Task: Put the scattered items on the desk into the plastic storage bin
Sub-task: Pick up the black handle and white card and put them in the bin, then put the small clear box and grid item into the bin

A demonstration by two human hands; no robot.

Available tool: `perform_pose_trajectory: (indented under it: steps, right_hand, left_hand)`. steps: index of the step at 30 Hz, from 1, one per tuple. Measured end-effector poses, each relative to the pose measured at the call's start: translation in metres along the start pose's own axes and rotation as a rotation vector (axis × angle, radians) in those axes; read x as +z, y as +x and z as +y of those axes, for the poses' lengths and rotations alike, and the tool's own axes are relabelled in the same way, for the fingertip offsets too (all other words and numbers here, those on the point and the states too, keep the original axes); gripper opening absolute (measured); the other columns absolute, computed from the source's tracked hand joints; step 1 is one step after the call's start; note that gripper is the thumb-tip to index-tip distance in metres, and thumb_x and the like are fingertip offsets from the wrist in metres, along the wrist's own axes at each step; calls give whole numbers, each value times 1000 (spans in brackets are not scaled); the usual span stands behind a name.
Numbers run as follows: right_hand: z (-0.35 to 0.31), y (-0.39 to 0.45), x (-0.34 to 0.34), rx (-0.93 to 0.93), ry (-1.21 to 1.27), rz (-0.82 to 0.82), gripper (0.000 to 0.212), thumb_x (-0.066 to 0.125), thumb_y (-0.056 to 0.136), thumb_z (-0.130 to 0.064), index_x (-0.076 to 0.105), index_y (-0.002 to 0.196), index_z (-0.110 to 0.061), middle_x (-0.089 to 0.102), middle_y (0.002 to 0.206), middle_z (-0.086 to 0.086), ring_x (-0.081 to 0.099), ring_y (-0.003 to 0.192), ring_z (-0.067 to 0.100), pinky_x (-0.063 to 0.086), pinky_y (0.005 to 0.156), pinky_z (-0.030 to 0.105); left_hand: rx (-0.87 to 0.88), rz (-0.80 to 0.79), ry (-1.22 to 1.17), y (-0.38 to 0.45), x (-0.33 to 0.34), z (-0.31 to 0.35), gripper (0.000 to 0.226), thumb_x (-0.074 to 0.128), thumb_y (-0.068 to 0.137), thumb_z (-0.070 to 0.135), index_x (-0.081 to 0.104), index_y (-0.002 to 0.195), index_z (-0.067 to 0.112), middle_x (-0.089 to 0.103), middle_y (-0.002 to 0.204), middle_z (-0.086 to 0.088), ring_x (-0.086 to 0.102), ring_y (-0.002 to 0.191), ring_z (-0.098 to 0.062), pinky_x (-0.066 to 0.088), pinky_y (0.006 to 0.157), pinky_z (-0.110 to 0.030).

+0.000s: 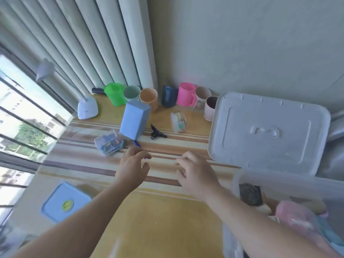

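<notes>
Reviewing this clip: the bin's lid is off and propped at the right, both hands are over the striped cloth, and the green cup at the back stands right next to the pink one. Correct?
Not quite. In the head view the green cup stands at the left end of the row, with several cups between it and the pink cup. The lid is off, and both the left hand and right hand are over the striped cloth.

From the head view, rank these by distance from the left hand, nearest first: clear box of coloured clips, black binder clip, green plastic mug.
From the left hand:
1. Clear box of coloured clips, just up-left of it.
2. Black binder clip, up-right, mid-desk.
3. Green plastic mug, far back by the curtain.
</notes>
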State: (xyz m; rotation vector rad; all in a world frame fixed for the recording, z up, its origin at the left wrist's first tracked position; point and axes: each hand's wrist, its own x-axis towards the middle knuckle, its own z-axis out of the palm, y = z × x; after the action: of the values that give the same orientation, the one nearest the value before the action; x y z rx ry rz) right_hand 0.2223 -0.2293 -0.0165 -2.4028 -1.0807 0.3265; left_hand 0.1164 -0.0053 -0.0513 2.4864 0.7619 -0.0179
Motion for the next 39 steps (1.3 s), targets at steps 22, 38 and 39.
perform_pose_trajectory:
  steps: [22, 38, 39]
  right_hand:
    - [-64, 165, 176, 446, -132, -420, 25, 62, 96, -6, 61, 117, -20, 65, 111, 6, 64, 95, 31, 54, 73, 37]
    - [-31, -35, 37, 409, 28, -558, 21, 69, 79, -12, 64, 95, -25, 68, 92, 1, 69, 82, 26, 58, 70, 38]
    - [-28, -45, 16, 384, 83, -496, 20, 69, 80, -15, 64, 94, -27, 68, 92, -2, 68, 81, 24, 58, 68, 37]
  left_hand:
    - [-204, -174, 200, 97, -4, -193, 111, 81, 63, 35, 11, 148, 49, 39, 118, -6, 56, 103, -41, 50, 76, -44]
    - [-192, -395, -68, -101, 40, -28, 114, 71, 57, 48, 8, 152, 52, 43, 120, 4, 55, 94, -16, 45, 61, -20]
    - [-178, -367, -92, -104, 36, -11, 113, 72, 58, 47, 9, 152, 52, 44, 122, 5, 56, 92, -15, 43, 57, -18]
